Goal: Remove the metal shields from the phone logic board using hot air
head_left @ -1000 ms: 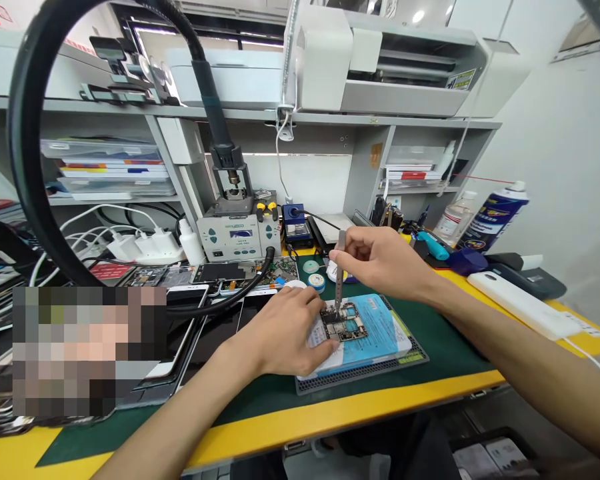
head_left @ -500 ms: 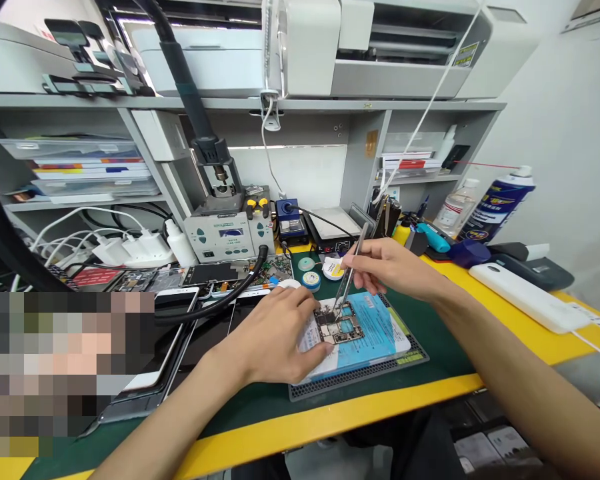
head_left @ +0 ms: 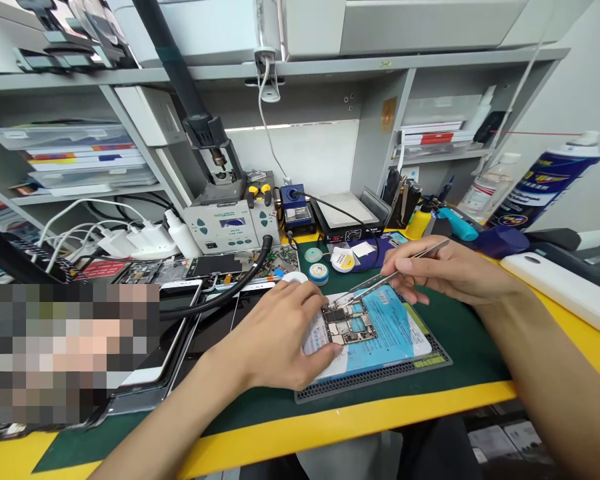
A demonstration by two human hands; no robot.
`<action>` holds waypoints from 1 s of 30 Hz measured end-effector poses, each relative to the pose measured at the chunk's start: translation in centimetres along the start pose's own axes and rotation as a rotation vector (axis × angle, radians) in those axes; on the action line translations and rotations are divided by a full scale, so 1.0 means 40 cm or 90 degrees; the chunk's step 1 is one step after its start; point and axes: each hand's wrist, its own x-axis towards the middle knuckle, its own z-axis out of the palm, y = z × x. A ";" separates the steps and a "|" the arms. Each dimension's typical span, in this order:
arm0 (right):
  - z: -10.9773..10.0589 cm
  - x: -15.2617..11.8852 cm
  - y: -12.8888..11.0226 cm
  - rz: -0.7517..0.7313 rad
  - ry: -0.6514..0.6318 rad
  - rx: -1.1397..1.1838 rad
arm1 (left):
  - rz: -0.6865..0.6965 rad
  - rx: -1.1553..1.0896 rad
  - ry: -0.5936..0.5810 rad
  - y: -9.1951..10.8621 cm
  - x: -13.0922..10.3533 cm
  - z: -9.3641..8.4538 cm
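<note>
A bare phone circuit board [head_left: 351, 323] lies on a blue-and-white packet or booklet [head_left: 400, 333], which rests on a dark grey perforated mat [head_left: 370, 379]. My left hand [head_left: 285, 333] holds the board along its left edge, thumb at the lower corner and fingertips at the upper one. Pinched in my right hand [head_left: 430, 270] is a pair of metal tweezers [head_left: 380, 283]. Their tips are close to the board's upper part; I cannot tell whether they touch it. The tweezers' arms look slightly apart, and anything between the tips is too small to make out.
Solder and tape reels [head_left: 319, 272] stand behind the packet. A grey rework station [head_left: 225, 227] with a black hose [head_left: 240, 287] is at back left, near large dark-screened devices [head_left: 215, 327]. At right are a white power bank-like block [head_left: 560, 293] and a blue spray can [head_left: 545, 180].
My right hand has shifted right and the tweezers have tilted from steep to nearly flat, tips nearer the board's top edge. My left hand stays on the board. The camera view has moved.
</note>
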 end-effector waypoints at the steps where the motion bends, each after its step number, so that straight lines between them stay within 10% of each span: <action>1: -0.001 0.001 0.002 0.000 -0.004 -0.007 | 0.000 0.000 0.000 0.000 0.000 0.000; 30: -0.018 -0.001 0.009 -0.018 -0.061 -0.113 | 0.016 0.005 0.010 -0.003 0.000 0.006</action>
